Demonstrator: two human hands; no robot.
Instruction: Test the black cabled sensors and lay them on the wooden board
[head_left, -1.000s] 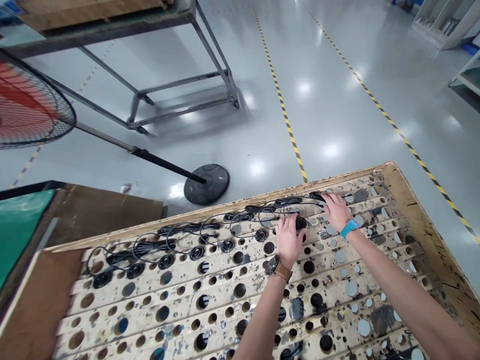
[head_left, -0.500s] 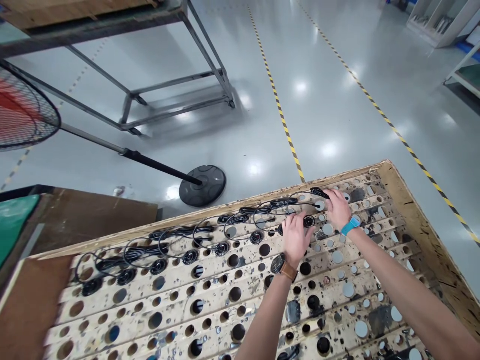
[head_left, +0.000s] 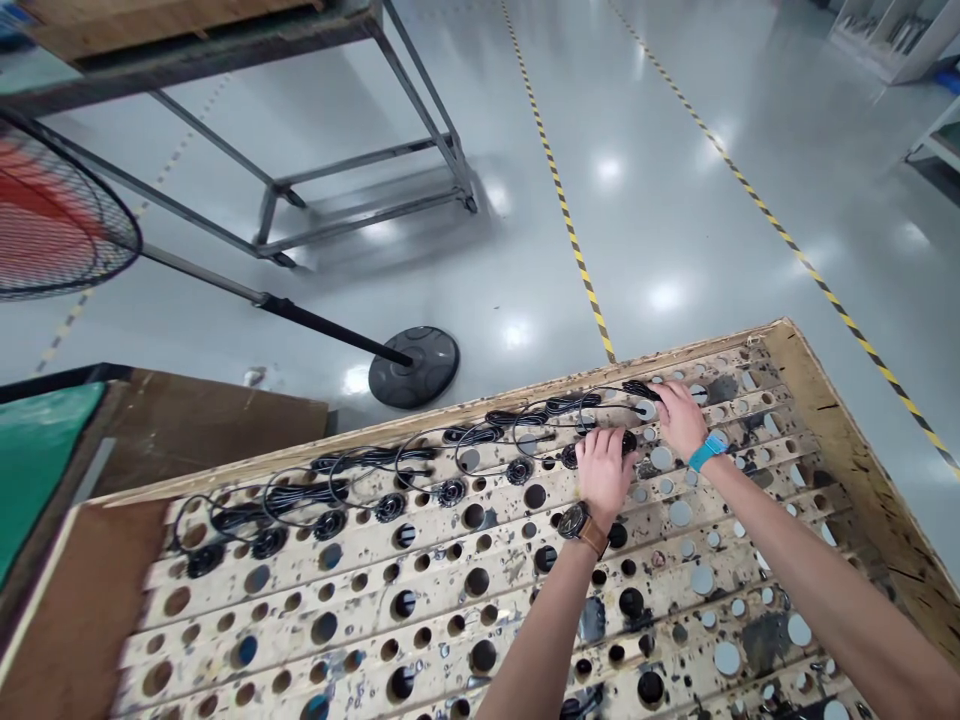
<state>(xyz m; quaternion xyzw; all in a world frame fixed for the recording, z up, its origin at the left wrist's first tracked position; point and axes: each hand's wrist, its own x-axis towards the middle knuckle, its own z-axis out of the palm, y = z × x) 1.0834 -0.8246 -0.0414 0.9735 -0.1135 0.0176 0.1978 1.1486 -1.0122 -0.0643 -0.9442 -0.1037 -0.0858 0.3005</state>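
A row of black coiled cables (head_left: 375,458), each with a round black disc-shaped end (head_left: 451,492), lies along the far side of a holed wooden board (head_left: 517,560). My left hand (head_left: 602,468), with a brown-strapped watch, is closed at the right end of this row. Its fingertips are on a round black end piece (head_left: 629,440), partly hidden by them. My right hand (head_left: 681,420), wearing a blue band, grips one end of a bundled black cable (head_left: 637,390) near the far edge. Its fingertips are partly hidden from view.
A raised wooden rim (head_left: 817,400) borders the board. Beyond it stand a fan base (head_left: 414,367) and a metal-framed trolley (head_left: 360,165). A brown panel (head_left: 82,590) covers the board's left end. Yellow-black tape (head_left: 559,190) marks the floor.
My view has shifted slightly, moving the scene a little to the right. My left fingers now cover more of the round end piece. My right hand stays at the cable bundle.
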